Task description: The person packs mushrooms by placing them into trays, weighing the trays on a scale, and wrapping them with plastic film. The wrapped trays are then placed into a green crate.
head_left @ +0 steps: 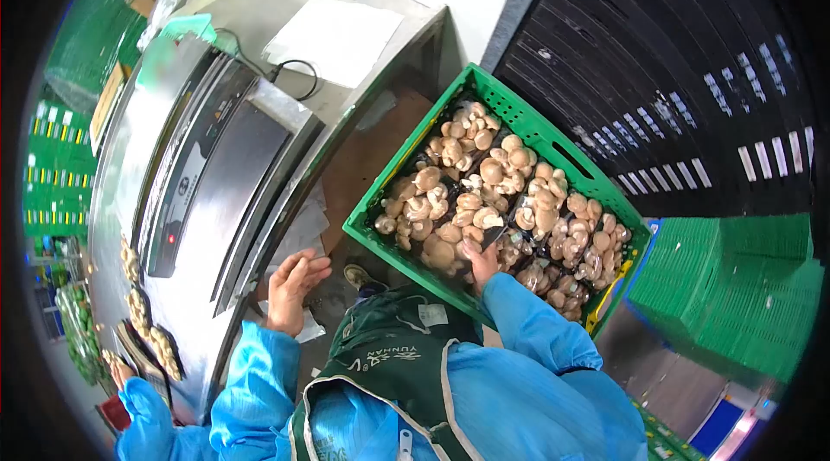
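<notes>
A green plastic crate holds several black trays of pale brown mushrooms wrapped in film. My right hand reaches into the crate's near side and grips a tray of mushrooms at its edge. My left hand is open, fingers spread, resting by the edge of a stainless steel machine. I wear blue sleeves and a dark green apron.
Another person's blue sleeve and hand work at the lower left beside packed mushroom trays on the machine. Black crates are stacked at the upper right, green crates at the right. A white sheet lies on the machine top.
</notes>
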A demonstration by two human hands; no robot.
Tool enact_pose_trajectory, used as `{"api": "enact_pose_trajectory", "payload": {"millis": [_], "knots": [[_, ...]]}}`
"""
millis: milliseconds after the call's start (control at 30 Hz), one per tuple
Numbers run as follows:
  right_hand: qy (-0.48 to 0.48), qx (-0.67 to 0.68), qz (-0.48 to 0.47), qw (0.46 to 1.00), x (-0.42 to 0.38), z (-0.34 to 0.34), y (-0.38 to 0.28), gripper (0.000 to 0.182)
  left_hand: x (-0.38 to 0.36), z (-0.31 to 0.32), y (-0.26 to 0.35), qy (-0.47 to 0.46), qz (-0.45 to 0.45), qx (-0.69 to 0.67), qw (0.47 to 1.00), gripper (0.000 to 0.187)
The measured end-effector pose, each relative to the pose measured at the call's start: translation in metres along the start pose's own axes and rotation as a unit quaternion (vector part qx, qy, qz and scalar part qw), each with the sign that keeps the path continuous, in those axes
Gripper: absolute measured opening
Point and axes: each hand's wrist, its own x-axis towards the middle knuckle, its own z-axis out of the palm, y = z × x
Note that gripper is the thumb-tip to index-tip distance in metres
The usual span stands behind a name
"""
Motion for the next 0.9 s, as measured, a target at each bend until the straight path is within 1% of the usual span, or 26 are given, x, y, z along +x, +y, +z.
{"api": "enact_pose_trajectory", "payload": {"millis": [33, 67, 100, 133, 167, 200, 233, 267, 300, 333, 367, 400, 433, 500, 567, 600, 633, 667, 700, 733, 767, 800, 833, 867, 900], "knots": [[-0.007, -0.008, 0.0, 1.0, 0.001, -0.003, 0.002, 0.077, -0.007, -0.014, -0.008, 0.034, 0.003, 0.009, 0.999, 0.03], [0.01, -0.068, 0.023, 0.997, 0.003, -0.006, 0.007, 0.074, -0.013, -0.022, -0.016, 0.068, 0.005, 0.018, 0.998, 0.031], [0.025, -0.129, 0.043, 0.99, 0.007, -0.011, 0.015, 0.071, -0.018, -0.027, -0.022, 0.076, 0.007, 0.008, 0.997, 0.031], [0.051, -0.378, 0.056, 0.923, 0.02, -0.026, 0.026, 0.061, -0.025, -0.032, -0.027, 0.081, -0.007, 0.02, 0.997, 0.034], [-0.244, -0.444, -0.033, 0.862, 0.048, -0.067, 0.042, 0.064, -0.034, -0.042, -0.031, 0.094, -0.018, 0.032, 0.995, 0.037], [-0.182, -0.35, 0.131, 0.909, 0.028, -0.053, 0.002, 0.058, -0.038, -0.053, -0.036, 0.079, -0.013, 0.06, 0.995, 0.038], [-0.284, -0.229, 0.073, 0.928, 0.067, -0.106, 0.06, 0.057, -0.046, -0.056, -0.03, 0.075, -0.011, 0.067, 0.995, 0.039], [-0.237, -0.23, 0.251, 0.91, 0.075, -0.133, 0.06, 0.057, -0.059, -0.065, -0.026, 0.076, 0.008, 0.022, 0.997, 0.038], [-0.185, -0.385, 0.203, 0.881, 0.03, -0.094, -0.017, 0.057, -0.056, -0.097, -0.051, 0.078, 0.024, -0.023, 0.996, 0.037], [-0.176, -0.459, 0.093, 0.866, 0.026, -0.088, -0.05, 0.039, -0.058, -0.118, -0.058, 0.091, 0.055, -0.047, 0.993, 0.037], [-0.191, -0.451, 0.1, 0.866, 0.038, -0.092, -0.067, 0.032, -0.065, -0.137, -0.052, 0.146, 0.049, -0.066, 0.986, 0.036], [-0.202, -0.406, 0.083, 0.888, 0.036, -0.062, -0.099, 0.025, -0.073, -0.161, -0.046, 0.184, 0.091, -0.075, 0.976, 0.034], [-0.175, -0.44, -0.005, 0.881, 0.047, -0.041, -0.112, 0.023, -0.081, -0.19, -0.047, 0.228, 0.149, -0.087, 0.958, 0.033], [-0.298, -0.284, -0.075, 0.908, -0.057, 0.12, -0.155, 0.023, -0.097, -0.243, -0.044, 0.352, 0.186, -0.117, 0.91, 0.03], [-0.449, -0.234, -0.06, 0.86, -0.114, 0.232, -0.139, 0.027, -0.126, -0.308, -0.036, 0.487, 0.248, -0.06, 0.835, 0.028], [-0.511, -0.306, -0.03, 0.803, -0.146, 0.288, -0.129, 0.028, -0.137, -0.355, -0.045, 0.543, 0.278, -0.062, 0.79, 0.029], [-0.585, -0.238, 0.07, 0.772, -0.171, 0.339, -0.104, 0.025, -0.146, -0.41, -0.059, 0.596, 0.305, -0.062, 0.741, 0.029], [-0.624, -0.3, 0.124, 0.711, -0.201, 0.392, -0.084, 0.029, -0.16, -0.464, -0.068, 0.632, 0.322, -0.091, 0.699, 0.032], [-0.666, -0.318, 0.146, 0.658, -0.228, 0.439, -0.058, 0.031, -0.175, -0.511, -0.077, 0.665, 0.335, -0.123, 0.656, 0.034], [-0.711, -0.326, 0.146, 0.605, -0.246, 0.485, -0.027, 0.033, -0.192, -0.553, -0.08, 0.684, 0.304, -0.142, 0.648, 0.038], [-0.688, -0.332, 0.188, 0.617, -0.271, 0.53, 0.003, 0.034, -0.207, -0.588, -0.086, 0.701, 0.271, -0.161, 0.639, 0.042], [-0.693, -0.292, 0.236, 0.616, -0.285, 0.572, 0.039, 0.039, -0.214, -0.619, -0.094, 0.721, 0.237, -0.163, 0.631, 0.042], [-0.703, -0.279, 0.234, 0.611, -0.301, 0.614, 0.073, 0.045, -0.218, -0.651, -0.102, 0.738, 0.205, -0.16, 0.623, 0.043], [-0.707, -0.305, 0.204, 0.605, -0.316, 0.654, 0.103, 0.053, -0.215, -0.688, -0.12, 0.734, 0.175, -0.166, 0.635, 0.048], [-0.712, -0.326, 0.173, 0.597, -0.321, 0.691, 0.142, 0.058, -0.213, -0.706, -0.122, 0.733, 0.176, -0.169, 0.634, 0.048]]}}
